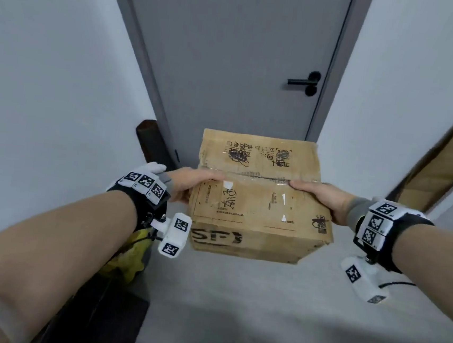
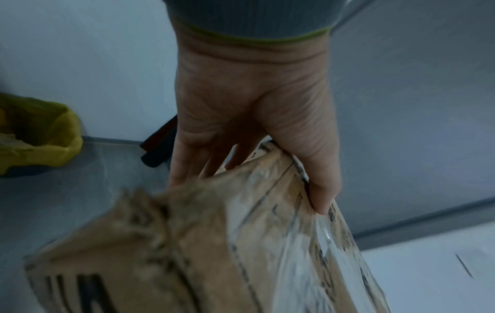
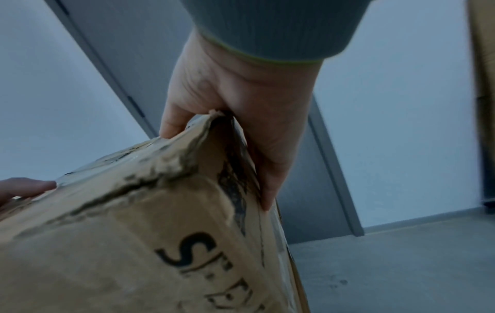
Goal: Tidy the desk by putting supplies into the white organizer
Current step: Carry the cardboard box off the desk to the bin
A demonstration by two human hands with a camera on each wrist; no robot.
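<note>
A person stands facing a closed grey door (image 1: 230,61) and carries a worn cardboard box (image 1: 258,202) at about waist height, clear of the floor. The left hand (image 1: 188,185) grips the box's left end, thumb on the taped top seam and fingers (image 2: 187,167) wrapped down the side; the right hand (image 1: 325,198) holds the opposite end the same way, its fingers (image 3: 270,186) pressed along the crumpled corner. Neither the white organizer nor any loose supplies show in these views (they may be inside the box, though I cannot tell).

This looks like a fetching or clearing step, well before any sorting. The next move calls for setting the box down level somewhere steady, keeping both ends supported since the cardboard is soft and torn.

No desk surface is in sight. There are pale walls, a grey floor (image 1: 261,313), and a bin with a yellow liner (image 2: 40,137) by the left wall.
</note>
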